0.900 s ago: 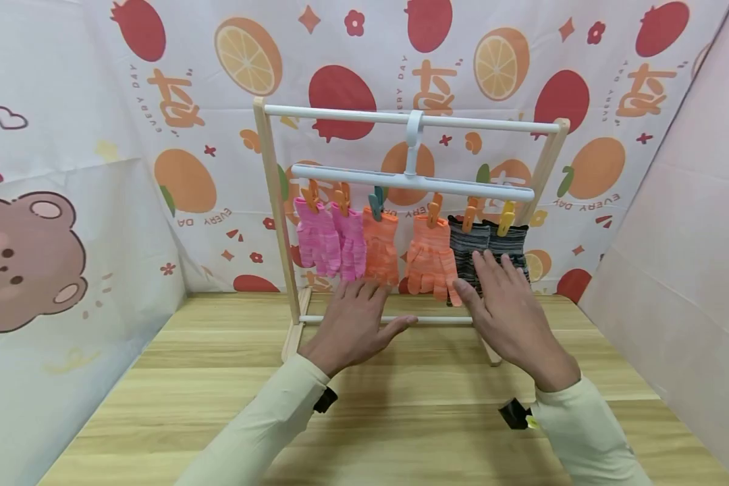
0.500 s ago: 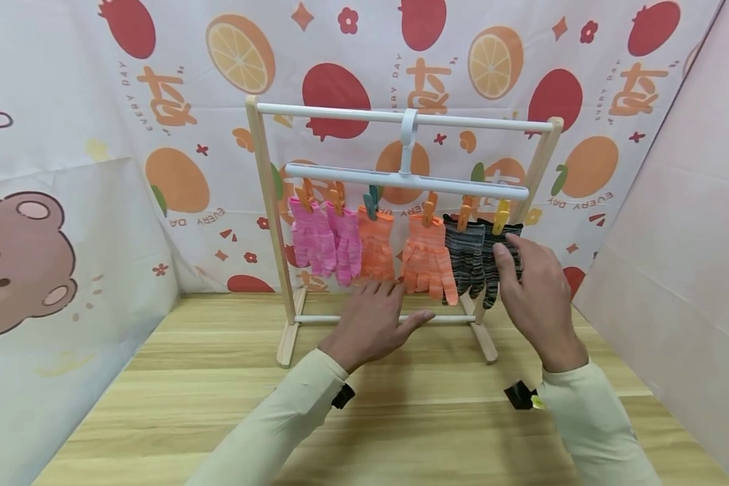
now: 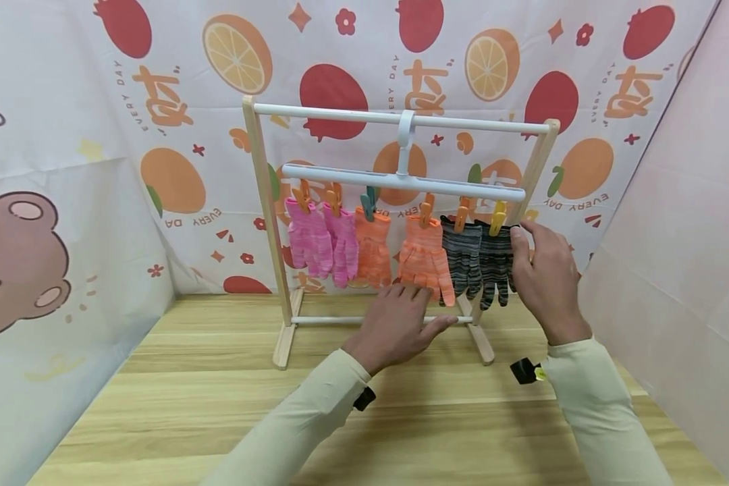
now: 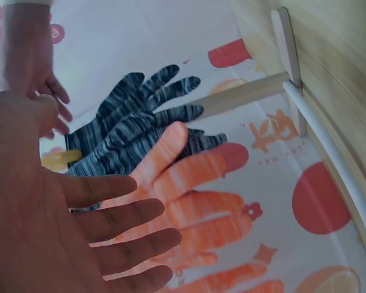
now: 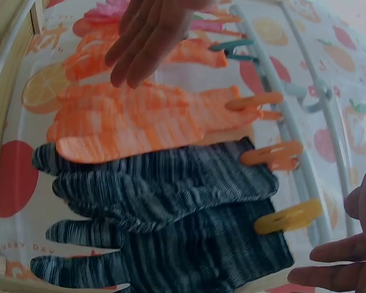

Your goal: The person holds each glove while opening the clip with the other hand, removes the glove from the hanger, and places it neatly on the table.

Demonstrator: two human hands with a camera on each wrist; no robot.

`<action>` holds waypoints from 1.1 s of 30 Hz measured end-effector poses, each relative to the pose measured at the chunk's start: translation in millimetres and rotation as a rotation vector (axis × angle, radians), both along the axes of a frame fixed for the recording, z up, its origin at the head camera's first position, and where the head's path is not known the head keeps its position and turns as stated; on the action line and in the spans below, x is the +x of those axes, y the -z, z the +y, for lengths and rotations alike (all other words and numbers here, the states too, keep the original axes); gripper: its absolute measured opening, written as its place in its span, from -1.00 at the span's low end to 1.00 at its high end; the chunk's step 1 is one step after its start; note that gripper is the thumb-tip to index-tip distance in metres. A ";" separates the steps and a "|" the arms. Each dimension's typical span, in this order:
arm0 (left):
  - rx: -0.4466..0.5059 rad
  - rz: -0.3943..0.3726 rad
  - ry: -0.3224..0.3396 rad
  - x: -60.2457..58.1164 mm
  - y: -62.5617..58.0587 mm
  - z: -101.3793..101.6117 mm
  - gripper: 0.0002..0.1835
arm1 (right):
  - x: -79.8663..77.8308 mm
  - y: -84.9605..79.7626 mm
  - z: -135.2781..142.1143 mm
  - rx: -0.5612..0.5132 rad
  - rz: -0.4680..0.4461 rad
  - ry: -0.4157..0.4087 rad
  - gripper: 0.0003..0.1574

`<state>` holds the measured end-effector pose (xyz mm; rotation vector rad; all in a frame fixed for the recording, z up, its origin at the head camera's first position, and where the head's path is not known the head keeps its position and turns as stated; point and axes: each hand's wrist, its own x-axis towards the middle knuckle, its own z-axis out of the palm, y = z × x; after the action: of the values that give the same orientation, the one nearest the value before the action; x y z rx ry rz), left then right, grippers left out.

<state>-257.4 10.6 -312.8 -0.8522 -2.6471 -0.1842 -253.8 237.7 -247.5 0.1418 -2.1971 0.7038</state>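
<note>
Pairs of pink gloves (image 3: 310, 239), orange gloves (image 3: 424, 253) and black-grey striped gloves (image 3: 495, 256) hang cuff up from clothespins under a white hanger (image 3: 352, 177). My right hand (image 3: 549, 283) is beside the outermost striped glove, thumb and fingertips at its cuff's right edge. In the right wrist view its relaxed fingers (image 5: 335, 262) lie just past the cuff and hold nothing. Below the right orange glove, my left hand (image 3: 396, 327) is palm down in the head view. Its fingers (image 4: 125, 213) are straight and spread, overlapping that glove in the left wrist view.
A wooden rack (image 3: 261, 202) with white bars carries the hanger and stands on the wood-grain table (image 3: 176, 391). Orange, teal and yellow clothespins (image 3: 498, 219) grip the cuffs. A fruit-print cloth (image 3: 188, 61) hangs behind, with pale cloth walls at both sides.
My right hand has moved from in front of the striped gloves to the outer one's right edge, up at its cuff. My left hand has shifted rightward, from the left orange glove to below the right one.
</note>
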 end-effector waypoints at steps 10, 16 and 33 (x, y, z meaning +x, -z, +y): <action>-0.020 0.037 0.069 -0.4 -3.0 26.4 -0.27 | -19.5 -1.0 5.8 0.012 -0.085 -0.032 -0.34; -0.059 0.011 0.086 -2.2 -6.6 40.3 -0.22 | -27.8 -2.7 6.0 0.033 -0.091 -0.073 -0.36; -0.032 0.064 0.141 -7.5 -14.2 69.4 -0.26 | -37.8 -5.6 2.1 -0.007 -0.149 -0.121 -0.30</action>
<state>-264.9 80.0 -298.5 -1.0389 -2.5383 -0.1476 -291.7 239.7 -241.9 0.2265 -2.3433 0.8119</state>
